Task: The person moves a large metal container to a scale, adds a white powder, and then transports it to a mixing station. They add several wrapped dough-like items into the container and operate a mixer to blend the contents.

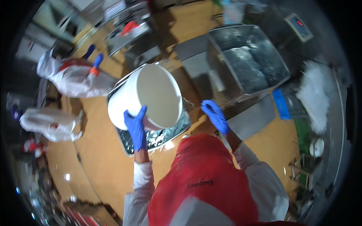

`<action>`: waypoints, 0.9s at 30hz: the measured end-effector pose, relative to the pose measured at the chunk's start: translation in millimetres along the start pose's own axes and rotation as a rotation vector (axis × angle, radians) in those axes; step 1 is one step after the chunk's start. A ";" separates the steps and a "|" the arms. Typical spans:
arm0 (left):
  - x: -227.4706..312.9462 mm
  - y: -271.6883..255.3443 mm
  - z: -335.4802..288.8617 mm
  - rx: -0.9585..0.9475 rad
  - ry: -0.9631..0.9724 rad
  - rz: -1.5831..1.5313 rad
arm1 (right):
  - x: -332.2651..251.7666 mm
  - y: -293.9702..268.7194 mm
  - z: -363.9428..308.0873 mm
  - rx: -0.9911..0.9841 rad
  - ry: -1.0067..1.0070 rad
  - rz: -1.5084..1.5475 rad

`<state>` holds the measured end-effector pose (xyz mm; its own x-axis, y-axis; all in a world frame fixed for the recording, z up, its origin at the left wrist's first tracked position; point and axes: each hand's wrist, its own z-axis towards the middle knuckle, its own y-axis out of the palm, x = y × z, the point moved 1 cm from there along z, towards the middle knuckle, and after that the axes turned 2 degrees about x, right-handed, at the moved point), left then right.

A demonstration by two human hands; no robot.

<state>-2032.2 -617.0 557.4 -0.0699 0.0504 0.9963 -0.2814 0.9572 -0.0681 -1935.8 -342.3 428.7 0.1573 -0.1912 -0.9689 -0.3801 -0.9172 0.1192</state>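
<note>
A large white bucket (pixel 126 100) is tilted on its side, its open mouth turned to the right; the inside looks bare. My left hand (pixel 135 126), in a blue glove, grips the bucket near its lower rim, thumb and fingers against the wall. Beneath the bucket is a rectangular metal tub (pixel 126 145) with dark, shiny liquid in it, partly hidden. My right hand (pixel 215 116), also blue-gloved, is apart from the bucket, to the right of its mouth. Its fingers are stretched out and nothing shows in them.
A deep steel bin (pixel 230 71) stands on a platform scale (pixel 254 118) at the right, with a display (pixel 299 27) behind it. Two people in white, one nearer (pixel 81 77) and one farther (pixel 52 122), are at the left. A metal cart (pixel 130 39) stands behind.
</note>
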 end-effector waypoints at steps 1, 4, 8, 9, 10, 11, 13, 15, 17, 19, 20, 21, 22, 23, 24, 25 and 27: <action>1.4 11.3 -11.8 -0.068 -0.038 -0.139 | -11.7 -0.8 -1.2 0.057 0.036 0.185; -32.2 37.2 -44.9 -0.256 -0.062 -0.274 | 33.2 -39.1 -3.6 -0.355 -0.519 -0.471; -57.0 82.8 -75.0 -0.537 -0.074 -0.383 | 24.6 -111.2 5.8 -0.101 0.052 0.467; -49.4 104.3 -80.3 -0.601 -0.058 -0.425 | 9.8 -141.4 11.6 -0.064 0.335 0.940; -11.0 120.9 -78.3 -0.642 -0.137 -0.388 | -35.3 -157.1 17.9 -0.007 0.110 0.552; 21.9 140.3 -76.8 -0.671 -0.134 -0.426 | -81.6 -170.8 22.6 0.052 -0.104 0.162; 34.1 175.3 -79.9 -0.757 -0.143 -0.536 | -119.7 -207.5 25.6 0.203 -0.181 0.021; 36.8 220.9 -65.2 -0.836 -0.113 -0.543 | -139.3 -244.5 40.6 0.335 0.093 0.575; 41.9 254.3 -48.9 -0.864 -0.078 -0.506 | -177.3 -266.3 61.5 0.202 0.124 0.650; 13.4 302.5 -10.8 -0.975 -0.029 -0.377 | -208.9 -295.7 104.6 0.166 0.111 0.711; 4.8 323.4 0.9 -0.914 0.071 -0.184 | -234.5 -284.3 120.7 0.200 0.019 0.597; -8.2 337.4 4.6 -0.871 0.155 0.002 | -244.6 -291.9 139.8 0.276 -0.019 0.424; -27.8 342.5 3.8 -0.848 0.171 0.120 | -224.2 -344.9 178.0 0.290 -0.090 0.233; -54.2 332.1 21.3 -0.782 0.193 0.272 | -225.0 -339.7 211.5 0.314 -0.030 -0.079; -81.5 318.6 34.2 -0.720 0.205 0.419 | -220.0 -327.8 240.3 0.323 -0.066 -0.291; -110.5 311.2 28.9 -0.741 0.145 0.400 | -183.0 -365.9 274.6 0.471 -0.074 -0.632; -165.0 247.9 28.3 -0.706 0.036 0.410 | -127.9 -356.8 324.8 0.670 -0.069 -1.179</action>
<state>-2117.5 -396.1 374.6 -0.0021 0.4328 0.9015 0.4296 0.8145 -0.3900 -2116.3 123.0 439.6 0.6564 0.6184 -0.4320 -0.4221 -0.1736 -0.8898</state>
